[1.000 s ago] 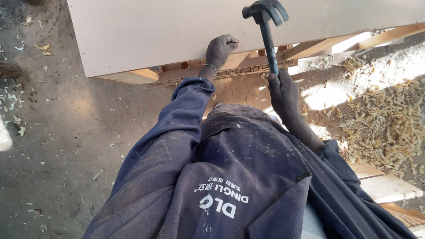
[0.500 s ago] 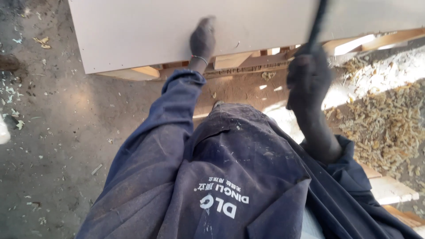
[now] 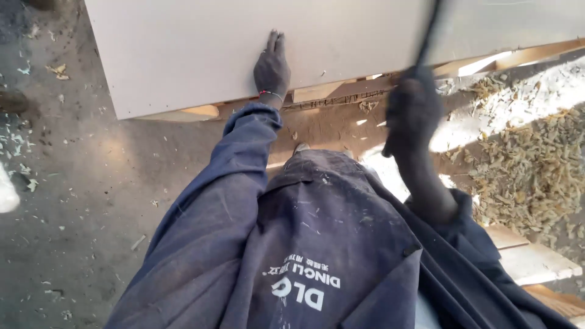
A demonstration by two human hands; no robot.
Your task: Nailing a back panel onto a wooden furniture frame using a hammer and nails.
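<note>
My left hand (image 3: 272, 66) lies flat, palm down, on a large pale grey board (image 3: 183, 55) near its front edge, fingers together and pointing away from me. My right hand (image 3: 413, 111) is closed around the dark handle of a hammer (image 3: 429, 36); the handle runs up out of the top of the view, blurred, and the hammer's head is out of sight. Light wooden battens (image 3: 341, 90) show under the board's front edge, between my two hands. I wear a dark blue work jacket.
Concrete floor with scattered chips (image 3: 55, 183) lies to the left. A heap of wood shavings (image 3: 536, 164) sits at the right in sunlight. Pale wooden planks (image 3: 536, 262) lie at the lower right, beside my right arm.
My left hand went from a fist at the board's edge to lying flat on the board. My right hand swung the hammer right and up; its head has left the view.
</note>
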